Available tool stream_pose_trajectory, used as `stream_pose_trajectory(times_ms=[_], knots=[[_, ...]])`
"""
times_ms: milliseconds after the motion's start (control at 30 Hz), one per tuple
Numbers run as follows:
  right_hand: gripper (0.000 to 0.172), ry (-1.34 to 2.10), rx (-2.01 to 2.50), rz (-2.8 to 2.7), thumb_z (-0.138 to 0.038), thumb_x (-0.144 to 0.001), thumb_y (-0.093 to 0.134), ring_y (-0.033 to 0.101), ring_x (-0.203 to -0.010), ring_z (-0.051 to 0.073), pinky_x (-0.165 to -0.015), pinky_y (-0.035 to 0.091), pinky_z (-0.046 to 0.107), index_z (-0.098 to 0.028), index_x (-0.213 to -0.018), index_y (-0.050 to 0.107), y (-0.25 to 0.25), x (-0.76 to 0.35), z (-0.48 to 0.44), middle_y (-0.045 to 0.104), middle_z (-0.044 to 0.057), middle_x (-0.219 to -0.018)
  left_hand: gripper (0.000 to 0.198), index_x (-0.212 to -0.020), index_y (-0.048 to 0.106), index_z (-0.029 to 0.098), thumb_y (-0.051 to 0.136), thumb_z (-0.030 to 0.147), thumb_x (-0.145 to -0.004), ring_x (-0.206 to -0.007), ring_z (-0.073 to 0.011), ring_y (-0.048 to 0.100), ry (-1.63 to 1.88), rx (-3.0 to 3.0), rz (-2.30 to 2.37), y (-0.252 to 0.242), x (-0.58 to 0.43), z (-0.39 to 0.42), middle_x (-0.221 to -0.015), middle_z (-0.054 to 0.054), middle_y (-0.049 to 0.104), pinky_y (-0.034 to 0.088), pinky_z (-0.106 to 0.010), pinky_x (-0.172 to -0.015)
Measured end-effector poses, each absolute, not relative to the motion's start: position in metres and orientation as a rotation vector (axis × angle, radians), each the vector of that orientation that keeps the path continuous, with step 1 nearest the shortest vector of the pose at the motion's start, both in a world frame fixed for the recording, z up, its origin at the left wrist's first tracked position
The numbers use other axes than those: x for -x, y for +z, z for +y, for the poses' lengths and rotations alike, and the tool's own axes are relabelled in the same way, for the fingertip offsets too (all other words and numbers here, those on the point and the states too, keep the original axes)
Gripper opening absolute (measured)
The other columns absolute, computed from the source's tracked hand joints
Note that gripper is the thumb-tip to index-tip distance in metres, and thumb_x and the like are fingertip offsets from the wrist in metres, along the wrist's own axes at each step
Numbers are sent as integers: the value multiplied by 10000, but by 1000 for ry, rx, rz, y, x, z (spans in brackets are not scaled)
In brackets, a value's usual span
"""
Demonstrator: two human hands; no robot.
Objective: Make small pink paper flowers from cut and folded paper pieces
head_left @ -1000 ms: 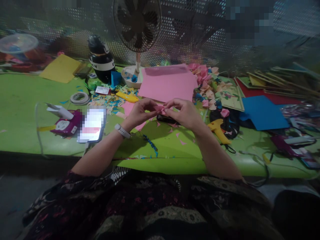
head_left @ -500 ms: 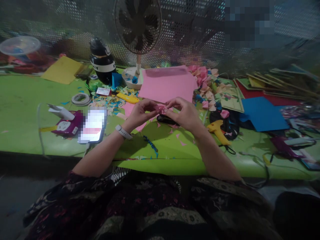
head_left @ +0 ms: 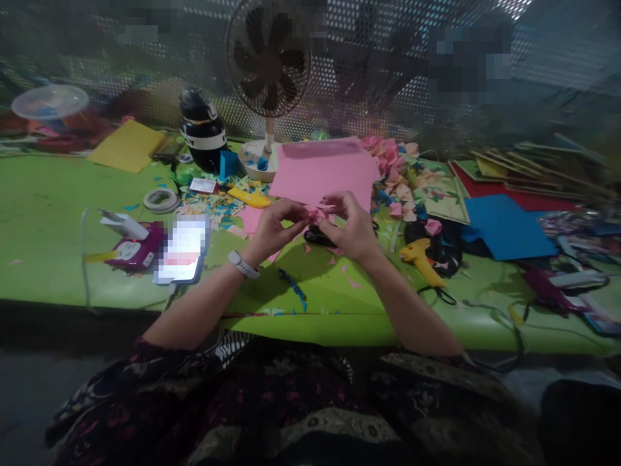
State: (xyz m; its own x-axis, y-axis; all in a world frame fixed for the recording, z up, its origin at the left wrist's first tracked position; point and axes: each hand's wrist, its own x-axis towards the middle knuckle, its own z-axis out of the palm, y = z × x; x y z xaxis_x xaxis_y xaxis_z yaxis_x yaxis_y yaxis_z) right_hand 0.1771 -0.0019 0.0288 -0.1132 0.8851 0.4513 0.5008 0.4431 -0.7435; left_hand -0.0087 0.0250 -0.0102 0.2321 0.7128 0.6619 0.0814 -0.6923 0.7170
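Between my two hands is a small piece of pink paper point(head_left: 316, 213), folded or crumpled; its exact shape is too small to tell. My left hand point(head_left: 279, 226) pinches it from the left, and a white band circles that wrist. From the right, my right hand point(head_left: 352, 226) grips it between thumb and fingers. Just below the fingers a black object point(head_left: 317, 236), perhaps a stapler, lies partly hidden on the green table point(head_left: 330, 285). Behind my hands is a large pink sheet point(head_left: 325, 171). Pink paper scraps lie around them.
A yellow glue gun point(head_left: 422, 259) lies right of my hands, near a heap of folded pink paper pieces point(head_left: 388, 162). To the left are a lit phone point(head_left: 182, 249), a tape roll point(head_left: 161, 200) and a yellow cutter point(head_left: 248, 196). A fan point(head_left: 269, 65) and black bottle point(head_left: 204, 136) stand behind.
The view has tilted slightly, so the table things sit a little lower. My right hand's fingers have shifted slightly around the pink paper; both hands stay on it.
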Motion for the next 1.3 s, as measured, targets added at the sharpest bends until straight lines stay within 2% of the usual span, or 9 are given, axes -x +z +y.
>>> stream_pose_trajectory(times_ms=[167,767,1100,1300], knots=[[331,485,1200,-1769,-304,-779,668,709,-950,241,-906,576,453,-230,-1080,552,27,-177,-2,697,93,-1114,114,-926,702,167,713,273,-884,-800,-137,648,1542,-2127,735,-10,8,22,-857,-54,711,534,-265,-704],[334,535,1214,-1742,-287,-768,659,718,-924,235,-890,592,454,-231,-1082,564,28,-176,-2,714,94,-1106,60,-917,678,176,704,220,-885,-811,-139,658,1581,-2202,681,-8,8,21,-873,-47,703,549,-286,-719],[256,561,1144,-1709,-327,-802,640,705,-926,217,-887,585,426,-222,-1032,602,34,-187,1,716,81,-1088,164,-915,687,157,731,305,-862,-747,-117,660,1554,-1947,756,-13,9,26,-855,-54,689,549,-239,-671],[222,513,1128,-1784,-326,-794,647,690,-973,233,-935,571,454,-219,-986,616,25,-188,7,705,86,-1051,232,-948,671,145,718,357,-868,-799,-129,689,1516,-1835,770,-17,10,29,-899,-74,702,576,-263,-753]])
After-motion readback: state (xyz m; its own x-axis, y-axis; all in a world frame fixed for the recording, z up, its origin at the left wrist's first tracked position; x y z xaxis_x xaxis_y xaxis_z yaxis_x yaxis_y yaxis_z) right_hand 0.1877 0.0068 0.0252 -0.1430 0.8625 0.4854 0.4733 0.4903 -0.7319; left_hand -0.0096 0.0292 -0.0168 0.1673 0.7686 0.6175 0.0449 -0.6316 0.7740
